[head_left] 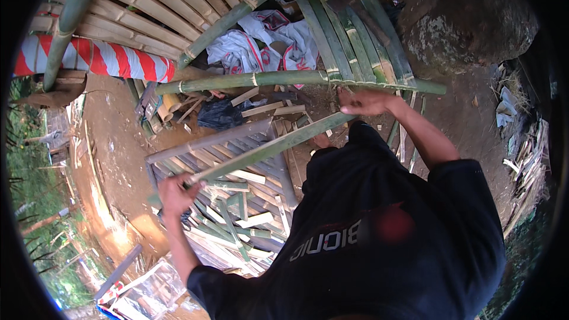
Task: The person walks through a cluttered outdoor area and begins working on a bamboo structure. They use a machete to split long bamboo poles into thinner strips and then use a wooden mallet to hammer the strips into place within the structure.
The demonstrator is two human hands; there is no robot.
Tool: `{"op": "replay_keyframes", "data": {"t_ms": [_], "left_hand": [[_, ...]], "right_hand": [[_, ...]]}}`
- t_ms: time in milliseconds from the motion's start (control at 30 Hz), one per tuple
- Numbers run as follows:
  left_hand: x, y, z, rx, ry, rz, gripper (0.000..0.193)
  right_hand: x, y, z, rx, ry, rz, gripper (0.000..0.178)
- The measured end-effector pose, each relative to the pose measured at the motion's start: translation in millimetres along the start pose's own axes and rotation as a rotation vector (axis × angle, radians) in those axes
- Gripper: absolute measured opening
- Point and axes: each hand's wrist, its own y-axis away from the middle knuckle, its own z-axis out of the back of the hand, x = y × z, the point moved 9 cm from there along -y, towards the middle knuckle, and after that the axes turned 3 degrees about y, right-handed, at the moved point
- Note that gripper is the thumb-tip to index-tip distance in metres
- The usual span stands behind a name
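A long split-bamboo slat (pixel 278 146), green along its face, slants across the middle in front of my body. My left hand (pixel 178 194) is closed around its lower left part, with the thumb on top. At the slat's upper right end, my right hand (pixel 368 102) has its fingers stretched out and the thumb apart, just beside the slat; whether it touches the slat I cannot tell. That hand is close to a green bamboo pole (pixel 255 80), where several green slats (pixel 338 29) lie side by side across it.
Below the slat stands a low slatted bamboo rack (pixel 207 136) strewn with cut pieces. A pale slatted bamboo surface (pixel 136 0), a red-and-white wrapped pole (pixel 118 59), white sacks (pixel 267 41) and a black plastic bag (pixel 219 112) lie farther off. A large rock (pixel 468 24) sits at far right.
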Motion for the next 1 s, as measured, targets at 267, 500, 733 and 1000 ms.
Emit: {"op": "replay_keyframes", "data": {"t_ms": [267, 500, 733, 1000], "left_hand": [[-100, -152, 37, -0.742, 0.187, -0.338, 0.052], [-228, -216, -246, 0.175, 1.588, 0.243, 0.042], [-283, -239, -303, 0.489, 1.574, 0.177, 0.023], [-253, -293, -295, 0.423, 1.478, 0.218, 0.017]], "right_hand": [[-58, 97, -105, -0.512, -0.577, -0.405, 0.065], [-45, 71, -133, -0.712, -0.948, -0.531, 0.061], [-23, -15, -114, -0.753, -1.094, -0.377, 0.056], [4, -75, -99, -0.548, -1.587, -0.124, 0.042]]}}
